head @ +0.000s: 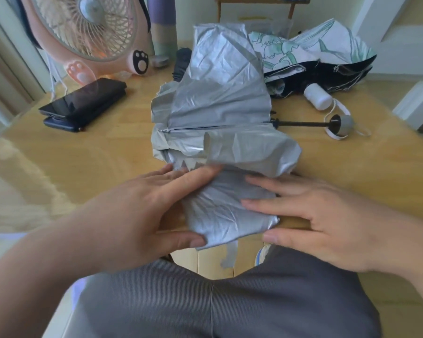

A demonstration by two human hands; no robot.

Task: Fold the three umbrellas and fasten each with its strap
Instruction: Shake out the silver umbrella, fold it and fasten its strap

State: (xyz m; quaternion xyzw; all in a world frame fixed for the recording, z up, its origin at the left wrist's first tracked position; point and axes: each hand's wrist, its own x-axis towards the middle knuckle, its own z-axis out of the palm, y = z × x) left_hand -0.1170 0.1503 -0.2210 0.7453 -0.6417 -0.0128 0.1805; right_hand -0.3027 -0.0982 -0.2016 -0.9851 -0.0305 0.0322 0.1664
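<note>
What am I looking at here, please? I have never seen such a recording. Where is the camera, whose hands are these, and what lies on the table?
There is no machine: a person wears one camera on the head, which looks down at their own hands. The left hand and the right hand lie flat, fingers straight, pressing a panel of the silver umbrella onto the wooden table. Behind it are a flowered umbrella, a pink fan and a dark phone.

Dark umbrella (182, 61) half behind silver umbrella (220, 93)
</note>
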